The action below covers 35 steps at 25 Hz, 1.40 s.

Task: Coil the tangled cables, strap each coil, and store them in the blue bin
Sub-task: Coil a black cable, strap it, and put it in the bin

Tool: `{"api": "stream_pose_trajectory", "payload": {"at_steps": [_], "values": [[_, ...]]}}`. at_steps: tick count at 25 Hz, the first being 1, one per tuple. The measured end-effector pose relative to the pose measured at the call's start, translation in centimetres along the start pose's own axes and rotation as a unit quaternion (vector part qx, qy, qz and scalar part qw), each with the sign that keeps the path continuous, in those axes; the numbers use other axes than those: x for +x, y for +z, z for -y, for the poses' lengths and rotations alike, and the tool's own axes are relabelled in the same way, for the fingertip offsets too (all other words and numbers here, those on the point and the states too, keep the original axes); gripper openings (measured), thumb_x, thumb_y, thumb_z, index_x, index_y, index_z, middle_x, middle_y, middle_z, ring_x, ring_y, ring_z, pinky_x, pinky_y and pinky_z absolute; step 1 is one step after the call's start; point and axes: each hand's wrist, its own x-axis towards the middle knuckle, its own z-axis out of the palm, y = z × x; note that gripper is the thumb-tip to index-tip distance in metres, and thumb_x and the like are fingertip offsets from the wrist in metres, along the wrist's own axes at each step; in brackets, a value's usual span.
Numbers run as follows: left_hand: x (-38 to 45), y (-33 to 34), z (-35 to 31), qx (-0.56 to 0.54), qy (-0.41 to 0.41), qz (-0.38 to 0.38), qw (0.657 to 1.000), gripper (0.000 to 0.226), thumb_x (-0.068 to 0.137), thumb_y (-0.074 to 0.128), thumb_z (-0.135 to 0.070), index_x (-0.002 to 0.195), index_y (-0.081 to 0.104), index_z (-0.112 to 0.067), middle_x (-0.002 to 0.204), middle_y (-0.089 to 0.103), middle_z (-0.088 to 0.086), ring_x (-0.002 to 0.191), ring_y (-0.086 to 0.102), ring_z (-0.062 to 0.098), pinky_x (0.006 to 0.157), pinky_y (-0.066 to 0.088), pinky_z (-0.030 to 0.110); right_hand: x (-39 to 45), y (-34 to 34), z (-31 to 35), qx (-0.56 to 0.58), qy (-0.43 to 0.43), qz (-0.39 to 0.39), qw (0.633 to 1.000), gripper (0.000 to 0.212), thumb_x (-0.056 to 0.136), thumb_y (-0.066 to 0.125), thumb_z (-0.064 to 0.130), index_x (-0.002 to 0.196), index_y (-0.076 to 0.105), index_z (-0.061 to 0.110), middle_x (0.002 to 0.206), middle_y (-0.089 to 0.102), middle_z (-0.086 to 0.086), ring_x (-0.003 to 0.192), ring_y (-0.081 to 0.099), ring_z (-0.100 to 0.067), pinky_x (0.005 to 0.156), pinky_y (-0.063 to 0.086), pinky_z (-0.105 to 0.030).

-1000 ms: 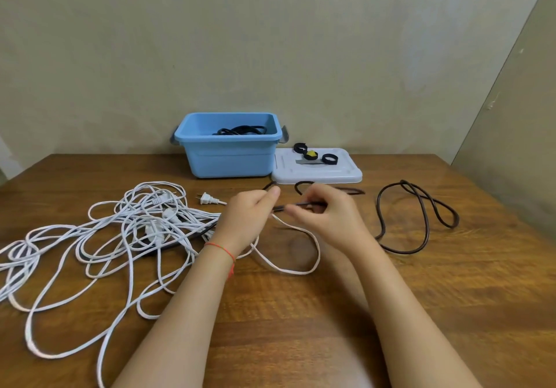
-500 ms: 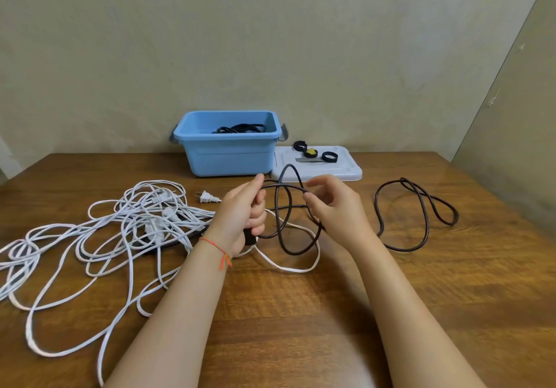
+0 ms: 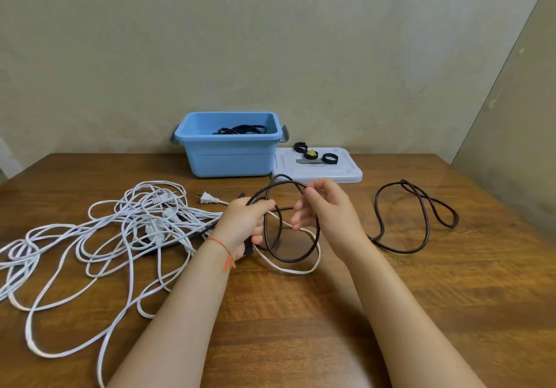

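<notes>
While the left hand (image 3: 245, 225) is gripping round loops of the smooth dark brown rubber cable (image 3: 421, 216) at frame centre, the right hand (image 3: 326, 211) is pinching the top loop. Tangled white flat cord (image 3: 120, 237) is sprawling left; the glossy blue plastic bin (image 3: 230, 154) is sitting behind.

Wooden worktop (image 3: 391, 312) is spreading beneath and around the left grip (image 3: 245, 225) and right grip (image 3: 328, 210). White lid (image 3: 346, 174) is lying flat on it just beyond the right grip, not touching it. Red thread bracelet (image 3: 224, 248) is sitting on the wrist just behind the left grip. Beige wall (image 3: 270, 42) is standing well beyond both grips; a side panel (image 3: 517, 102) is angling in far right of the right grip.
</notes>
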Motion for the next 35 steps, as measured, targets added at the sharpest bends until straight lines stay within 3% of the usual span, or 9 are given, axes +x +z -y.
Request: {"api": "stream_pose_trajectory", "payload": {"at_steps": [3, 5, 7, 9, 12, 17, 25, 32, 35], "values": [[-0.6, -0.3, -0.8, -0.038, -0.044, 0.100, 0.993, 0.045, 0.099, 0.056, -0.033, 0.059, 0.048, -0.014, 0.046, 0.022, -0.003, 0.036, 0.022, 0.008, 0.038, 0.021, 0.019, 0.5, -0.7, -0.6, -0.256, -0.105, -0.070, 0.958, 0.015, 0.096, 0.058, 0.017, 0.111, 0.061, 0.021, 0.117, 0.056, 0.002, 0.110, 0.057, -0.015, 0.098, 0.051, -0.036], [-1.0, -0.2, -0.9, -0.022, -0.055, 0.175, 0.983, 0.052, 0.099, 0.053, -0.034, 0.052, 0.040, -0.016, 0.046, 0.021, -0.003, 0.036, 0.019, 0.008, 0.041, 0.015, 0.022, 0.5, -0.9, -0.9, -0.348, -0.193, -0.026, 0.917, 0.043, 0.091, 0.059, 0.009, 0.131, 0.056, 0.025, 0.143, 0.043, 0.004, 0.138, 0.036, -0.011, 0.114, 0.032, -0.031], [-1.3, 0.0, -0.9, -0.003, -0.061, 0.214, 0.975, 0.054, 0.097, 0.053, -0.035, 0.049, 0.035, -0.018, 0.046, 0.020, -0.003, 0.037, 0.016, 0.008, 0.044, 0.009, 0.025, 0.4, -0.6, -0.8, -0.330, -0.187, 0.046, 0.924, 0.046, 0.089, 0.053, 0.008, 0.131, 0.059, 0.028, 0.150, 0.042, 0.007, 0.146, 0.024, -0.009, 0.116, 0.022, -0.031], [-1.2, -0.1, -0.9, -0.013, -0.064, 0.233, 0.970, 0.052, 0.091, 0.056, -0.038, 0.048, 0.034, -0.019, 0.046, 0.019, -0.004, 0.038, 0.016, 0.007, 0.044, 0.009, 0.025, 0.3, -0.7, -0.4, -0.251, -0.159, 0.059, 0.953, 0.035, 0.090, 0.043, 0.014, 0.110, 0.069, 0.028, 0.128, 0.059, 0.008, 0.133, 0.042, -0.008, 0.110, 0.033, -0.032], [-0.9, -0.6, -0.7, -0.060, -0.066, 0.227, 0.970, 0.049, 0.088, 0.061, -0.034, 0.049, 0.035, -0.019, 0.049, 0.022, -0.004, 0.039, 0.022, 0.007, 0.039, 0.016, 0.020, 0.6, -1.3, -0.2, -0.247, -0.162, 0.008, 0.955, 0.029, 0.093, 0.048, 0.008, 0.087, 0.068, 0.029, 0.100, 0.060, 0.003, 0.102, 0.056, -0.011, 0.088, 0.044, -0.029], [-0.7, -1.0, -0.7, -0.153, -0.084, 0.185, 0.967, 0.051, 0.091, 0.059, -0.041, 0.050, 0.037, -0.020, 0.044, 0.028, -0.006, 0.033, 0.028, 0.006, 0.036, 0.018, 0.018, 0.7, -2.3, -0.1, -0.344, -0.145, 0.049, 0.927, 0.009, 0.094, 0.065, 0.022, 0.101, 0.070, 0.024, 0.096, 0.057, 0.008, 0.094, 0.054, -0.004, 0.078, 0.042, -0.017], [-0.9, -0.7, -1.0, -0.135, -0.085, 0.176, 0.971, 0.053, 0.096, 0.053, -0.048, 0.054, 0.039, -0.018, 0.040, 0.025, -0.007, 0.032, 0.024, 0.006, 0.038, 0.024, 0.020, 1.3, -2.9, -0.8, -0.303, -0.152, -0.276, 0.899, 0.013, 0.102, 0.050, 0.017, 0.100, 0.062, 0.012, 0.079, 0.059, 0.003, 0.072, 0.054, -0.017, 0.056, 0.039, -0.028], [-0.4, -0.8, -1.1, -0.245, -0.081, 0.040, 0.965, 0.060, 0.102, 0.046, -0.046, 0.049, 0.039, -0.018, 0.039, 0.023, -0.006, 0.030, 0.021, 0.008, 0.035, 0.022, 0.022, 1.4, -2.5, -1.3, -0.498, -0.047, -0.129, 0.856, 0.020, 0.099, 0.056, 0.031, 0.104, 0.072, 0.022, 0.098, 0.071, 0.002, 0.088, 0.061, -0.019, 0.066, 0.048, -0.030], [-0.3, -1.3, -1.1, -0.267, -0.080, 0.040, 0.959, 0.046, 0.104, 0.044, -0.038, 0.067, 0.054, -0.013, 0.040, 0.024, -0.008, 0.030, 0.022, 0.006, 0.035, 0.024, 0.021, 1.3, -2.8, -0.9, -0.486, -0.030, -0.187, 0.853, 0.023, 0.101, 0.052, 0.035, 0.100, 0.071, 0.021, 0.096, 0.069, -0.002, 0.082, 0.054, -0.022, 0.063, 0.042, -0.031]]}}
